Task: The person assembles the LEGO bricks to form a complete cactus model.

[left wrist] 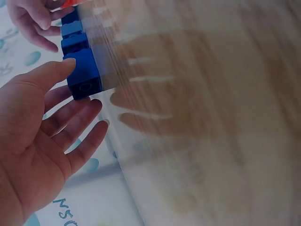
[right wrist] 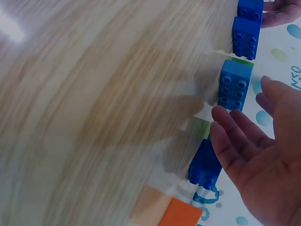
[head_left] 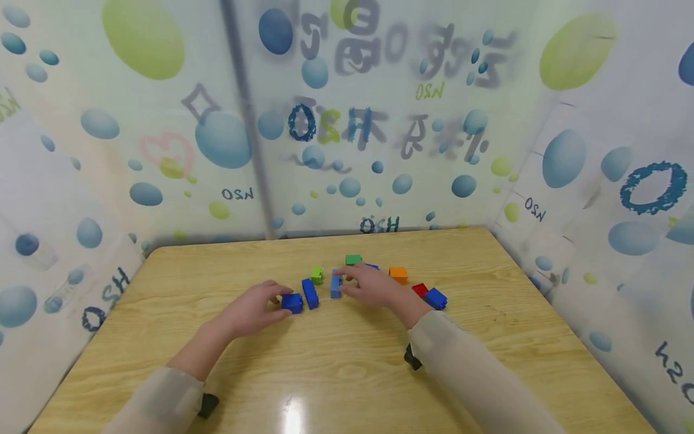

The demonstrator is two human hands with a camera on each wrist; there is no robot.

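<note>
My left hand (head_left: 253, 311) pinches a dark blue toy building block (head_left: 292, 303) between thumb and fingers, at the left end of the group. In the left wrist view, the thumb lies on that block (left wrist: 84, 73) and part of the index finger is hidden behind it. Just right stands a narrow blue block (head_left: 309, 293). My right hand (head_left: 371, 286) reaches to a light blue block (head_left: 335, 284), its fingers loosely bent and close to the block's side. In the right wrist view, the light blue block (right wrist: 234, 84) shows its studs; whether the fingers touch it I cannot tell.
Behind lie a lime block (head_left: 317, 275) and a green block (head_left: 353, 259). Another blue block (right wrist: 205, 165) is partly hidden by my right hand in the head view. An orange block (head_left: 398, 275), a red block (head_left: 420, 290) and a blue block (head_left: 436, 298) lie right, on the wooden table (head_left: 325, 374).
</note>
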